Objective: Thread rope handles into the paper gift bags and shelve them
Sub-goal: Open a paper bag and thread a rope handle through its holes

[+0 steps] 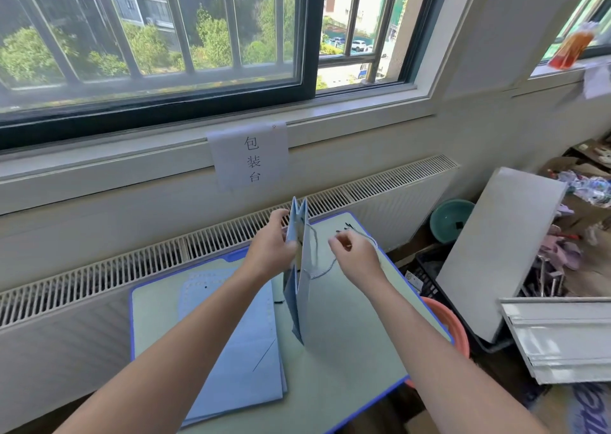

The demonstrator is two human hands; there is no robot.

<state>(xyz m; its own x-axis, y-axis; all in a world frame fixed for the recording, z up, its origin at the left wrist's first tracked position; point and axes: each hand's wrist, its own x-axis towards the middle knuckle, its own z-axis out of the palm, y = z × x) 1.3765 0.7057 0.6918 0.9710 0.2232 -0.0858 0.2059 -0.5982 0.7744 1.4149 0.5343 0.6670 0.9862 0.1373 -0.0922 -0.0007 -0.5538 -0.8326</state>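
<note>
The paper gift bag stands upright at the centre of the frame, its base resting on the table and its mouth pointing toward the window. The upright stance keeps the top edge, where the handle holes appear to lie, within reach of both hands.

The left hand grips the upper left edge of the bag; its fingers are curled round the panel. This grip steadies the bag and likely keeps the panel flat against the pull of the rope.

The right hand, just right of the bag's top, pinches the rope handle between thumb and fingers. The rope hangs in a loop from the pinch down to the bag's right face, where one end appears already anchored. Whether that end passes through a hole cannot be told.

A stack of flat bags lies at lower left of the table, beside the working bag, probably as stock awaiting the same step. A few dark-tipped loose ropes lie at the table's far edge, just above the right hand.

Judgement: threading of this bag is in progress; shelving has not begun. No shelf can be identified in the frame.
</note>
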